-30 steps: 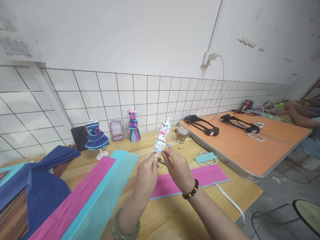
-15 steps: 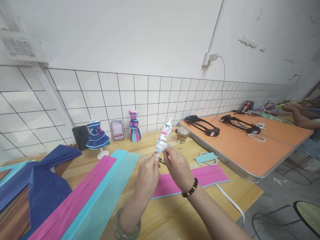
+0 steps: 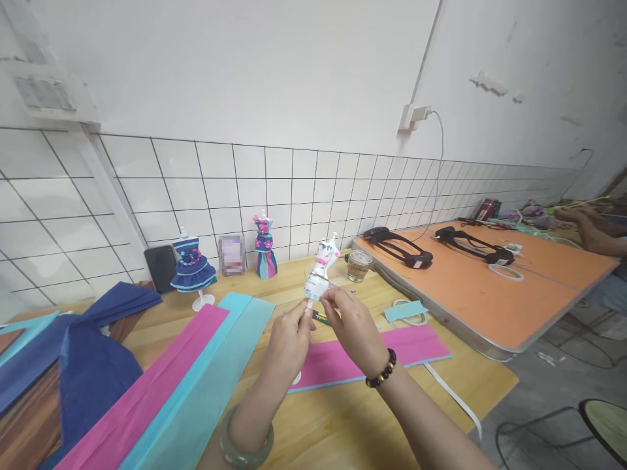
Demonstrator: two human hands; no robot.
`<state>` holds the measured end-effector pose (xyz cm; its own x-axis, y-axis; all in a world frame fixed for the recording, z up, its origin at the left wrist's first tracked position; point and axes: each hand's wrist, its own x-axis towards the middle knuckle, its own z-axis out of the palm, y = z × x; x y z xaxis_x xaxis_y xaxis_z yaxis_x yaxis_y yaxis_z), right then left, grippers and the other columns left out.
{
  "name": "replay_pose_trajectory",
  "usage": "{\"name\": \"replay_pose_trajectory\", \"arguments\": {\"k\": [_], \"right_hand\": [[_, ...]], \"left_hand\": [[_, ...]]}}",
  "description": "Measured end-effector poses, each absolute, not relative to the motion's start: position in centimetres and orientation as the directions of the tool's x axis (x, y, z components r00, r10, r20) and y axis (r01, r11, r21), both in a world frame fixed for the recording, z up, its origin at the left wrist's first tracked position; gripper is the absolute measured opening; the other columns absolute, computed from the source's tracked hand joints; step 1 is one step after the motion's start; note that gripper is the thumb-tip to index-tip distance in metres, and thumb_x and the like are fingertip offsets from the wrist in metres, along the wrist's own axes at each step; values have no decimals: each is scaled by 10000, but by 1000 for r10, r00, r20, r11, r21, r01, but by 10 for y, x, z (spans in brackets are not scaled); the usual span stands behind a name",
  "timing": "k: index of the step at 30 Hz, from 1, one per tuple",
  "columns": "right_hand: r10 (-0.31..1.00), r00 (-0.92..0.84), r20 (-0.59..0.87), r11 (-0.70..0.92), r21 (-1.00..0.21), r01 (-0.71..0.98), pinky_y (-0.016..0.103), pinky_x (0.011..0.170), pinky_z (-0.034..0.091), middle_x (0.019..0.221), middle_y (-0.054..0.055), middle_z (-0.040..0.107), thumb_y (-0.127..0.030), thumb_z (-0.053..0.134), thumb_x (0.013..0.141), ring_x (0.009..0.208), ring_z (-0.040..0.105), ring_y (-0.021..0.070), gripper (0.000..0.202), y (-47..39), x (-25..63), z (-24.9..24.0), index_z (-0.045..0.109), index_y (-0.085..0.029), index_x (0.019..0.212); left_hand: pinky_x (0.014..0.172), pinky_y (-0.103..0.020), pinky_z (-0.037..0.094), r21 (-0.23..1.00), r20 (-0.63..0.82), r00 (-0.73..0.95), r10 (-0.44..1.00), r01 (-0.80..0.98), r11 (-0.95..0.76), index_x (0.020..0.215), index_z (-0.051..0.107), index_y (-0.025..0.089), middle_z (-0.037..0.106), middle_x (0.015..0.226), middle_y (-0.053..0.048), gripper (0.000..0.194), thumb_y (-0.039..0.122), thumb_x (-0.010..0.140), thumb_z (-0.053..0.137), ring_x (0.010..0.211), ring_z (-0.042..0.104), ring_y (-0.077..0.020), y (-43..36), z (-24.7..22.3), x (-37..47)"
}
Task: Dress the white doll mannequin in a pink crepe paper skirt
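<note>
A small white dress-form mannequin [image 3: 321,267] with pink and blue patches is held up, slightly tilted, above the table. My left hand [image 3: 290,336] is closed around its thin stand stem just below the body. The fingers of my right hand [image 3: 353,323] are pinched together at the lower right edge of the body; what lies between the fingertips is too small to make out. Under my hands lies a pink fabric strip [image 3: 411,344] with a light blue edge. A small dark and yellow tool [image 3: 321,317], partly covered, lies behind my fingers.
Two dressed mannequins [image 3: 194,264] [image 3: 265,247], a black phone [image 3: 160,269] and a glass [image 3: 359,266] stand along the back. Pink and light blue fabric [image 3: 196,372] and navy cloth [image 3: 95,372] cover the left. Black headsets [image 3: 399,248] lie on the orange table [image 3: 470,294]. Another person's arm [image 3: 595,235] shows far right.
The view has shifted slightly, so the scene sits a little further right. Both hands keep nearly the same hold on the mannequin. A bit more of the dark and yellow tool shows.
</note>
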<state>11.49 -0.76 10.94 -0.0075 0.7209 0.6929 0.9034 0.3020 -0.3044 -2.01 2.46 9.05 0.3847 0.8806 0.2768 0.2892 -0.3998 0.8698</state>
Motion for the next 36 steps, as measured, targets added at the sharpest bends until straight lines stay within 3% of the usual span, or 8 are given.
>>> {"name": "replay_pose_trajectory", "arguments": {"k": [5, 12, 25, 31, 36], "right_hand": [[708, -3, 706, 272, -269, 924, 263, 651, 442, 808, 54, 619, -166, 424, 901, 759, 580, 169, 132, -9, 115, 106, 554, -173, 922], [708, 15, 706, 178, -199, 964, 276, 551, 360, 671, 41, 580, -167, 395, 901, 621, 543, 175, 193, -5, 107, 100, 553, -164, 791], [720, 46, 692, 224, -295, 929, 277, 624, 424, 749, 51, 600, -156, 413, 877, 706, 576, 176, 134, -6, 110, 106, 533, -170, 819], [728, 39, 684, 267, -335, 904, 267, 642, 444, 777, 42, 606, -147, 444, 874, 734, 575, 167, 102, -9, 113, 108, 538, -175, 844], [690, 29, 723, 283, -307, 909, 277, 668, 461, 805, 63, 638, -175, 429, 898, 762, 604, 176, 128, -9, 111, 105, 556, -166, 884]], "left_hand": [[533, -235, 391, 849, 298, 387, 873, 311, -427, 918, 581, 197, 574, 646, 12, 288, 322, 883, 323, 494, 520, -119, 25, 91, -20], [590, -265, 384, 743, 351, 365, 863, 452, -493, 942, 559, 198, 548, 678, -13, 297, 273, 896, 276, 598, 525, -156, 22, 90, -17], [601, -253, 393, 837, 307, 367, 878, 336, -433, 851, 544, 203, 545, 661, 14, 270, 331, 896, 310, 564, 531, -131, 21, 92, -18], [562, -243, 398, 868, 291, 362, 886, 290, -404, 889, 554, 210, 545, 682, 19, 289, 362, 897, 308, 510, 511, -112, 22, 91, -18], [593, -252, 413, 825, 319, 351, 881, 354, -440, 968, 565, 202, 562, 698, -2, 291, 326, 897, 312, 567, 536, -130, 22, 90, -18]]}}
